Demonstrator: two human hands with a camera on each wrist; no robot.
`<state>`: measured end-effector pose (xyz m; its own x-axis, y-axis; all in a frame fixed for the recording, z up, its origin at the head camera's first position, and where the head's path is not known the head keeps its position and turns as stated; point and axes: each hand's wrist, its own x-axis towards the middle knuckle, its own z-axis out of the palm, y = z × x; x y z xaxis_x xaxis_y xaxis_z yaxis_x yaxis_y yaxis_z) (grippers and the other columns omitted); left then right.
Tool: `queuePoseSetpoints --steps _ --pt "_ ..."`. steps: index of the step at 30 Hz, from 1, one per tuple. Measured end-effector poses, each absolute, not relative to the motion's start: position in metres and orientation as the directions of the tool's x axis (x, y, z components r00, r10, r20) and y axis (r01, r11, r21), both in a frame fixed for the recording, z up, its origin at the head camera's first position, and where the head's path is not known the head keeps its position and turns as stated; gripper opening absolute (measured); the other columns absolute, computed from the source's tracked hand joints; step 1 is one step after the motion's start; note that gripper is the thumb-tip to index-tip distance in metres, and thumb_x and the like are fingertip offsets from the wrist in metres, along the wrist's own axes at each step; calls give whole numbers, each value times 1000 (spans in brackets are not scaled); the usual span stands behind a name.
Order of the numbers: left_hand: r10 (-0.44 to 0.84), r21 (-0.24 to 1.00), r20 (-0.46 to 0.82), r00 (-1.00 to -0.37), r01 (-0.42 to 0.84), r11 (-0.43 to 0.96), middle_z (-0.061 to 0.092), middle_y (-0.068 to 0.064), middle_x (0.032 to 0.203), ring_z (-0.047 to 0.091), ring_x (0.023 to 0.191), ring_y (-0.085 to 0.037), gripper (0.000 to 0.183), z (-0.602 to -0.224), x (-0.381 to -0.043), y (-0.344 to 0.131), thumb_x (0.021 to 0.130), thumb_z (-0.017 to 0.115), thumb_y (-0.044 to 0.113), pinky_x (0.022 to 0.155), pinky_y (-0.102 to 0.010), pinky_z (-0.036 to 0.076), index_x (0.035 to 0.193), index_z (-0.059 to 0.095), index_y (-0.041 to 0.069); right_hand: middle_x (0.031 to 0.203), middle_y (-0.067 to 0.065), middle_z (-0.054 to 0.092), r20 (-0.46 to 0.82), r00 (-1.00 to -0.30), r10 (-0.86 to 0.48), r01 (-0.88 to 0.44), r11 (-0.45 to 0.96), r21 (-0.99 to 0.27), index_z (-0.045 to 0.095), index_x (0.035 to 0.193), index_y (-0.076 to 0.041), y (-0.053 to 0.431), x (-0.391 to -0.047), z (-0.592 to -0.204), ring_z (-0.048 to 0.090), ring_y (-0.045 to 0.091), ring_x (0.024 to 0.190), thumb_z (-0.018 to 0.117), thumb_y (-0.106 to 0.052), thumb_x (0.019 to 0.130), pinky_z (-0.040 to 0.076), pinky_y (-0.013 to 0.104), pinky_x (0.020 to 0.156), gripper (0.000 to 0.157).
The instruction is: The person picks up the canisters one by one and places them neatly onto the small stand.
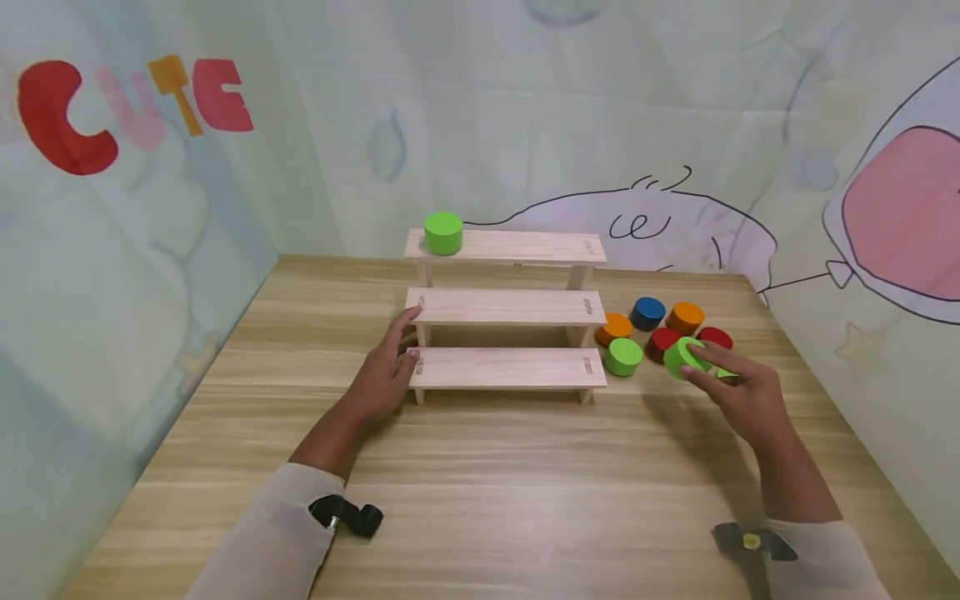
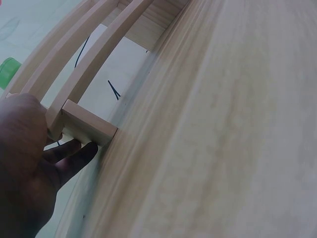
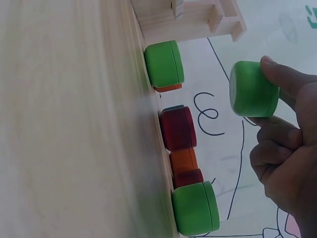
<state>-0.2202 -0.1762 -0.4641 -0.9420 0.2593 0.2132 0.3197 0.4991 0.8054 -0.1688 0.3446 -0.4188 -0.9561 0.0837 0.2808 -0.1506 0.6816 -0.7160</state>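
Observation:
A pale wooden three-step rack stands on the table, with one green cylinder block at the left of its top step. My left hand holds the rack's left end, thumb at the bottom step and index finger at the middle one. In the left wrist view, fingers of the left hand lie against the rack's end support. Above the loose blocks, my right hand pinches another green cylinder block between thumb and fingers, clear of the table.
Right of the rack lie a green block, a blue block, orange blocks and red blocks. Another green block is partly hidden under the right hand. A printed cloth surrounds the wooden table.

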Motion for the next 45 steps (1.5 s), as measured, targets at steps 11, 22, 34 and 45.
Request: queuePoseSetpoints --steps 11,22,34,45 --pt "262 803 230 -937 335 492 39 -26 173 46 157 -47 65 -465 -222 -178 116 42 11 125 -68 42 174 18 32 141 30 70 556 -829 64 -399 627 -669 79 131 -4 324 -176 -405 62 -18 92 85 3 91 50 0 70 41" --pt "256 804 225 -940 328 497 38 -26 174 46 157 -49 66 -466 -221 -182 117 42 11 124 -69 43 174 17 31 136 26 75 649 -760 -26 -524 616 -588 81 127 -4 290 -199 -384 53 -13 80 87 6 87 39 2 63 41" --pt "266 808 243 -933 347 476 38 -24 173 46 157 -48 66 -468 -221 -179 116 43 10 123 -69 44 174 18 32 135 27 75 661 -736 -146 -602 588 -540 81 128 -5 253 -226 -355 29 2 49 87 1 89 26 15 47 40" --pt "263 811 231 -937 335 480 37 -23 175 45 158 -46 67 -468 -220 -178 116 42 11 124 -68 43 174 18 35 141 18 74 662 -725 -191 -633 563 -532 79 134 -9 213 -250 -348 34 15 58 87 -12 94 26 23 51 41"
